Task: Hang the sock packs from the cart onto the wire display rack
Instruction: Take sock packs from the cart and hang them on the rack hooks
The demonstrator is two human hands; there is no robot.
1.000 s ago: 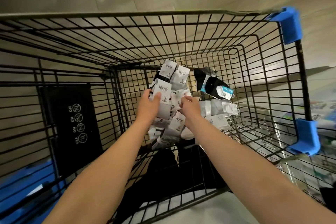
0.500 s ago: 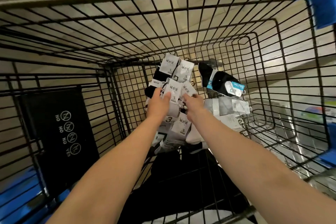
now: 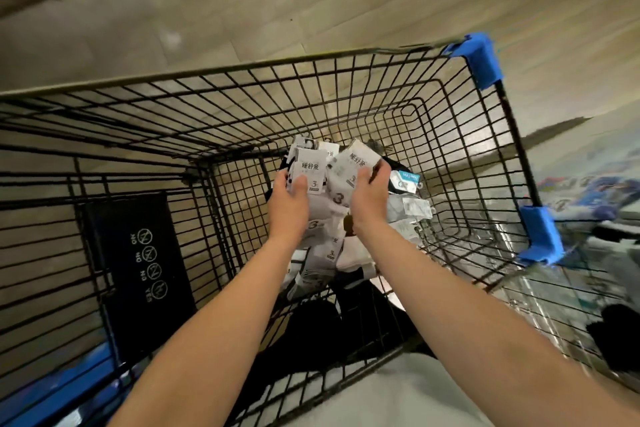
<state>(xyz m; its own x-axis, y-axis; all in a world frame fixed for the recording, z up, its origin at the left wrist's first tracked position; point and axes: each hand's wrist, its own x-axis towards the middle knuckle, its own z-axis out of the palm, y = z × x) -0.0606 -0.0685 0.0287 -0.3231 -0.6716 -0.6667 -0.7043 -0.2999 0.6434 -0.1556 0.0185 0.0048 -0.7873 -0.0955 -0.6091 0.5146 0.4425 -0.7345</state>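
Both my arms reach down into the black wire cart [image 3: 381, 55]. My left hand [image 3: 289, 206] grips a bunch of white-labelled sock packs [image 3: 310, 168], thumb on the front label. My right hand [image 3: 370, 198] grips another white-labelled pack [image 3: 353, 163], fingers curled over its right edge. More packs hang and lie below the hands, among them white ones [image 3: 327, 253] and a black pair with a blue label [image 3: 405, 180]. The wire display rack is not in view.
The cart has blue corner guards [image 3: 481, 59] on its right rim and a black sign panel [image 3: 145, 263] on its left wall. Beige floor lies beyond the cart. A blurred shelf with goods [image 3: 595, 191] shows at the right edge.
Both hands closed on sock packs and lifted them up off the pile. The camera tilted, so the cart sits lower in the view.
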